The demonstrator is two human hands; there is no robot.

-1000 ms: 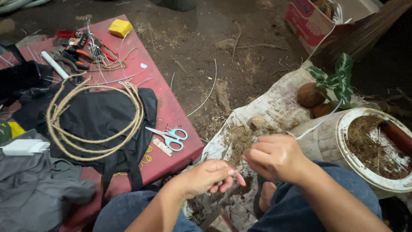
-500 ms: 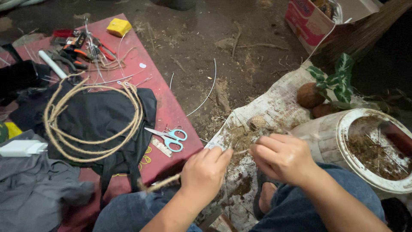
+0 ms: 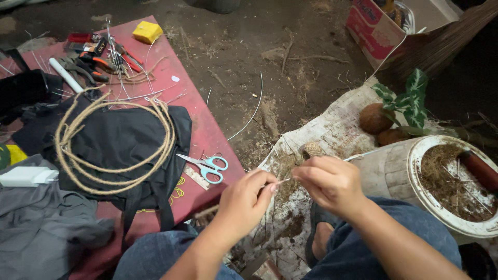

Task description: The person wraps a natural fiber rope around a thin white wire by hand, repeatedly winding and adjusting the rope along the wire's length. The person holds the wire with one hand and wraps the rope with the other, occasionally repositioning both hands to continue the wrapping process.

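Note:
My left hand (image 3: 249, 199) and my right hand (image 3: 329, 181) meet over my lap, fingertips almost touching. Both pinch a thin pale strand (image 3: 284, 180) that runs between them. A brown stick-like piece (image 3: 206, 211) pokes out to the left from under my left hand; whether the hand grips it I cannot tell. Under the hands lies a dirty white sack (image 3: 321, 135) strewn with brown fibre. Blue-handled scissors (image 3: 205, 167) lie on the red board (image 3: 202, 129), just left of my left hand.
A coil of tan rope (image 3: 104, 150) rests on a black bag (image 3: 124, 137). Pliers and wires (image 3: 98, 59) and a yellow block (image 3: 147, 31) sit at the board's far end. A white bucket (image 3: 394, 171) of fibre, a leafy plant (image 3: 410, 101) and a cardboard box (image 3: 378, 31) stand right.
My left hand has come up from near my lap to meet my right hand, and the thin strand is now stretched between the two. The right hand has shifted slightly.

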